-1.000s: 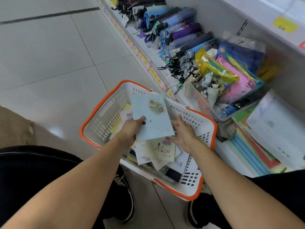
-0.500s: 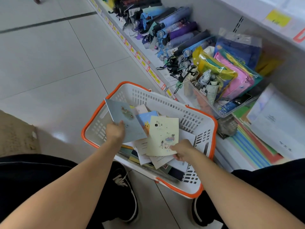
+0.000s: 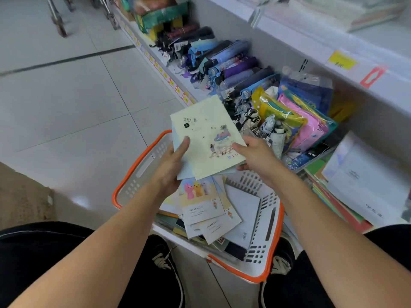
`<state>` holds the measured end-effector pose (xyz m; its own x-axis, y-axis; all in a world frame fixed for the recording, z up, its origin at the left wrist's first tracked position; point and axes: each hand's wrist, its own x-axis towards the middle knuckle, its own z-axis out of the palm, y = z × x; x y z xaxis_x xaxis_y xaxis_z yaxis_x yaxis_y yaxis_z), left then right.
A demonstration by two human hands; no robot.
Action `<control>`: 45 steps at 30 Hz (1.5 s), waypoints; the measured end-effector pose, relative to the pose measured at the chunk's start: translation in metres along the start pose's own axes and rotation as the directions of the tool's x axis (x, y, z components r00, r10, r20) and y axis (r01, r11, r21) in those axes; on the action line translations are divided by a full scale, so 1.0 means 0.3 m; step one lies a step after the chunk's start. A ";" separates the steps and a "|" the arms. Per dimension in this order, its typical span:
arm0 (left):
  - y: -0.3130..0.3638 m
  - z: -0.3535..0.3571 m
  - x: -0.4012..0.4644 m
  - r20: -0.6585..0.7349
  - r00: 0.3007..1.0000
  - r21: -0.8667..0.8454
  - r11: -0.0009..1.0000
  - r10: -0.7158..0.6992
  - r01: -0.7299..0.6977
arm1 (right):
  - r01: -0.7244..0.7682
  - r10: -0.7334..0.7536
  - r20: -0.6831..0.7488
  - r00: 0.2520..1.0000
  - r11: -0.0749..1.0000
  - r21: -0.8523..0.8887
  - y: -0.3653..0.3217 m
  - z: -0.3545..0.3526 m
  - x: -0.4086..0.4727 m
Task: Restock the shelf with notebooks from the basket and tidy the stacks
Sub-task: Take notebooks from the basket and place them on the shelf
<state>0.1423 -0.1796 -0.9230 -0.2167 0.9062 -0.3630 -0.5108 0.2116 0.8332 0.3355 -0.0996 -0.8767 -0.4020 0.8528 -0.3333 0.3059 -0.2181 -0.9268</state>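
A pale yellow-green notebook with a small drawing on its cover (image 3: 208,138) is held above the white plastic basket with the orange rim (image 3: 270,258), stacked on a light blue notebook (image 3: 184,168) beneath it. The stack is gripped at its left edge by the left hand (image 3: 172,162), thumb laid on the cover, and pinched at its right edge by the right hand (image 3: 253,155). More notebooks lie loosely piled inside the basket (image 3: 211,210). On the low white shelf (image 3: 175,72) to the right, folded umbrellas (image 3: 231,67) and coloured plastic pouches (image 3: 298,121) are laid out.
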 end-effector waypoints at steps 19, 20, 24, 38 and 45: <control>0.772 0.962 0.158 0.254 0.915 0.306 0.872 0.313 -0.383 | 0.350 -0.034 -0.404 0.914 0.572 0.742 -0.804 -0.643 0.071; 0.775 0.965 0.167 0.246 0.919 0.281 0.884 0.309 -0.373 | 0.341 0.004 -0.412 0.911 0.556 0.759 -0.835 -0.690 0.133; 0.748 0.921 0.217 0.234 0.930 0.305 0.887 0.282 -0.346 | 0.341 0.074 -0.471 0.879 0.591 0.731 -0.918 -0.818 0.338; 0.628 0.728 0.362 0.113 0.971 0.414 0.879 0.210 -0.238 | -0.058 -0.090 -0.726 0.682 0.983 -0.177 -0.820 -0.861 0.400; 0.229 0.311 0.268 -0.228 0.973 0.572 0.813 0.034 0.106 | 0.481 -0.639 -0.232 0.733 0.729 -0.487 -0.392 -0.193 0.154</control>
<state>0.1675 -0.0582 -0.8560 -0.4174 0.8057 -0.4203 0.0374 0.4773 0.8779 0.3310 -0.0069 -0.7732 -0.2896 0.8748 0.3884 0.4500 0.4826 -0.7514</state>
